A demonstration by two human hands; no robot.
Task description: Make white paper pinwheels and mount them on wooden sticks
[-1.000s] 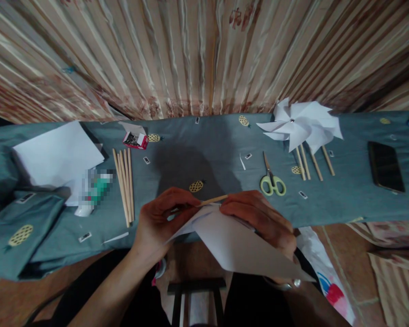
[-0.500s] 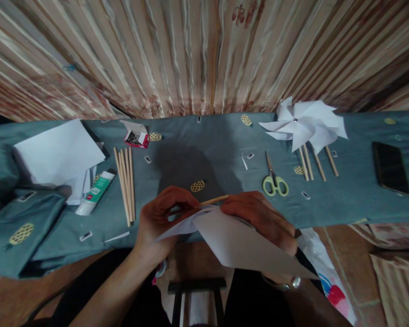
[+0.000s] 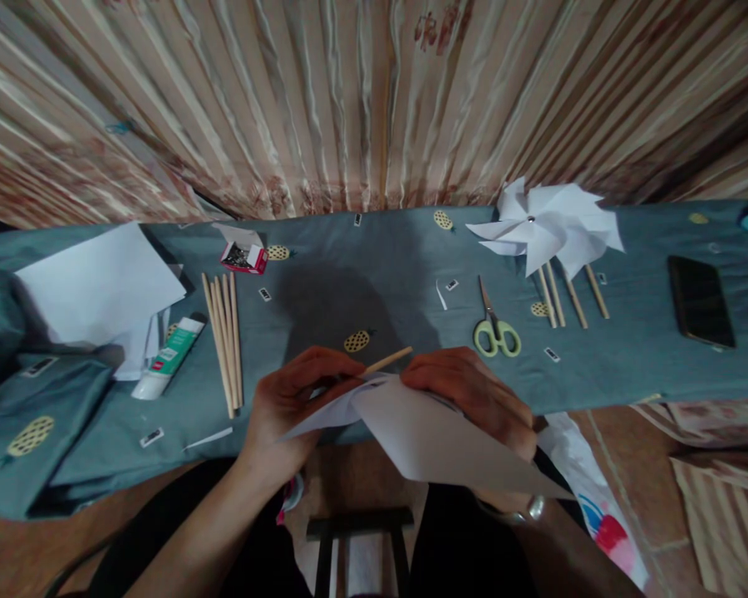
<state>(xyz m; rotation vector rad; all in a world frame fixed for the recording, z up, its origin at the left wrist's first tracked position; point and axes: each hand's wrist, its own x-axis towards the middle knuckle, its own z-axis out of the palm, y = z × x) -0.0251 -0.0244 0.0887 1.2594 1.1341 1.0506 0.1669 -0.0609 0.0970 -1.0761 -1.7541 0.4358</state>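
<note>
Over the near edge of the table, my left hand (image 3: 302, 399) is closed around a thin wooden stick (image 3: 389, 360), whose tip pokes out to the right. Between my two hands is a folded white paper pinwheel (image 3: 430, 432), its large blade hanging down to the right. The fingers of my right hand (image 3: 470, 394) are closed on the upper edge of that paper. Where stick and paper meet is hidden behind the fingers and folds.
Finished pinwheels (image 3: 554, 224) lie at the back right, beside green-handled scissors (image 3: 497, 332) and a phone (image 3: 701, 301). On the left are several wooden sticks (image 3: 225, 340), a glue tube (image 3: 169, 357), white paper sheets (image 3: 103, 282) and a small red box of metal pins (image 3: 244, 256).
The stick's tip now angles up more and stands apart from my right fingers. Both hands stay on the paper. The view has shifted slightly.
</note>
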